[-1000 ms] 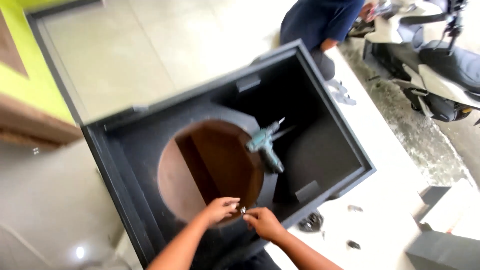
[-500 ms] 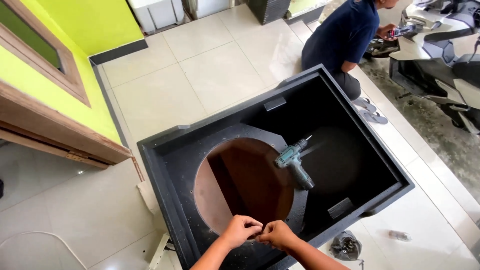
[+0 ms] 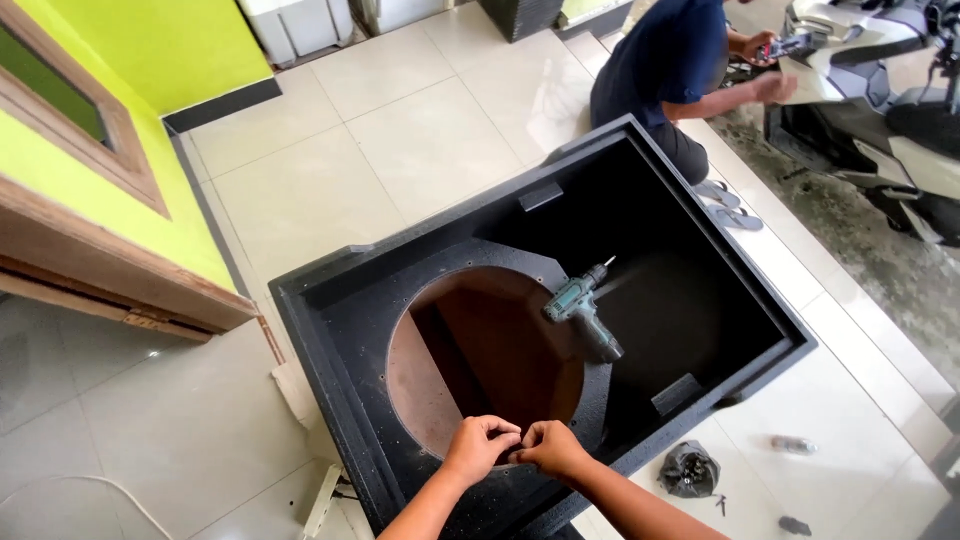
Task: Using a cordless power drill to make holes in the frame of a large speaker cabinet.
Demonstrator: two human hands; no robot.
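At six o'clock on the round hole's edge, our fingertips pinch together.
Our left hand [image 3: 480, 447] and right hand [image 3: 548, 449] curl nearly closed over something too small to tell, on the black box [image 3: 340, 330]; we should keep steady. At two o'clock lies the drill [image 3: 583, 310].

We see a floor [image 3: 420, 130] of big pale tiles, shiny where the light hits it. On the left is a bright green wall [image 3: 190, 45] with a dark strip along its bottom. A brown wooden frame [image 3: 110, 160] sits in the green wall nearer to us. At the top stand white boxes [image 3: 300, 25]. On the right the tiles end at a step, and rough grey ground [image 3: 850, 230] lies past it. A scooter [image 3: 880, 90] stands there in daylight.
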